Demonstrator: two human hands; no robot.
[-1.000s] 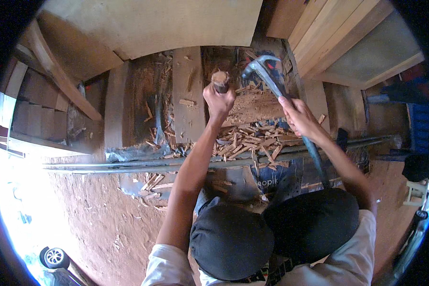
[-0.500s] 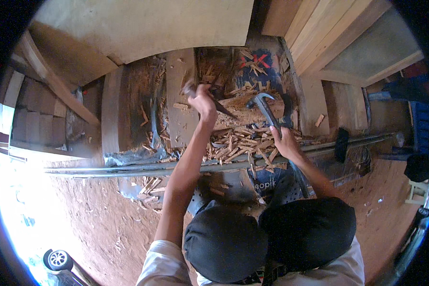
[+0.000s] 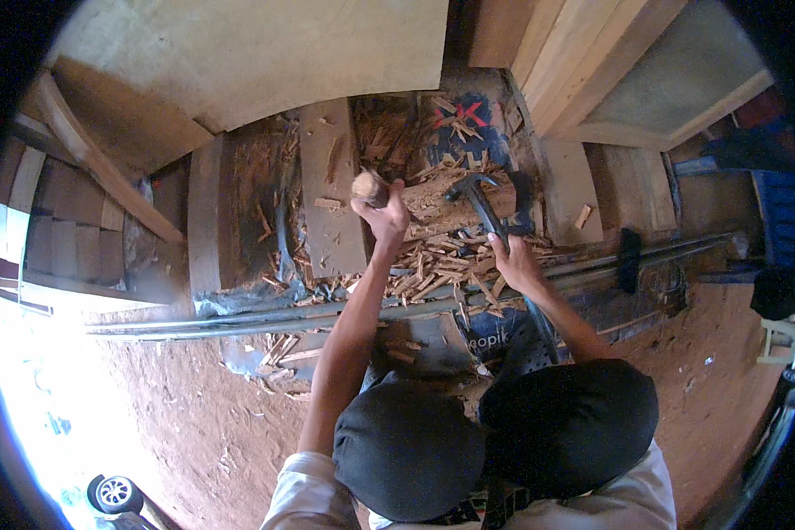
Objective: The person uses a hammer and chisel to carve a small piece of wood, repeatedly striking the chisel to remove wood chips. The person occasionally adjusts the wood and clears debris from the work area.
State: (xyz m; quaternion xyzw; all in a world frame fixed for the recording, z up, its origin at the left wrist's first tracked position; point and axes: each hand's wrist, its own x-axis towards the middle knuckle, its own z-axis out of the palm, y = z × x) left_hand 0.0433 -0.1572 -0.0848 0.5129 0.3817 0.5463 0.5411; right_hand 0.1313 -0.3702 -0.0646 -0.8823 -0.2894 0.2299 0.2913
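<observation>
My left hand [image 3: 387,215] is closed around a thick wooden handle [image 3: 368,187], whose blunt round end faces up toward me. It looks like a chisel, though its blade is hidden now. My right hand [image 3: 518,262] grips a claw hammer [image 3: 481,205] with a dark head and shaft, the head hanging just over the right part of a rough, chipped timber [image 3: 435,201]. Splintered wood chips [image 3: 433,268] lie heaped on the near side of that timber, close to both hands.
A flat board [image 3: 327,190] lies left of the timber. Metal pipes [image 3: 230,322] run across in front of my feet. A large pale panel [image 3: 265,53] overhangs the far left, and wooden beams [image 3: 583,66] stand far right. A blue plastic chair [image 3: 782,216] is at right.
The chisel in my left hand has swung more upright, its handle end now facing me and its blade out of sight. The hammer is still gripped in my right hand. The view has shifted slightly.
</observation>
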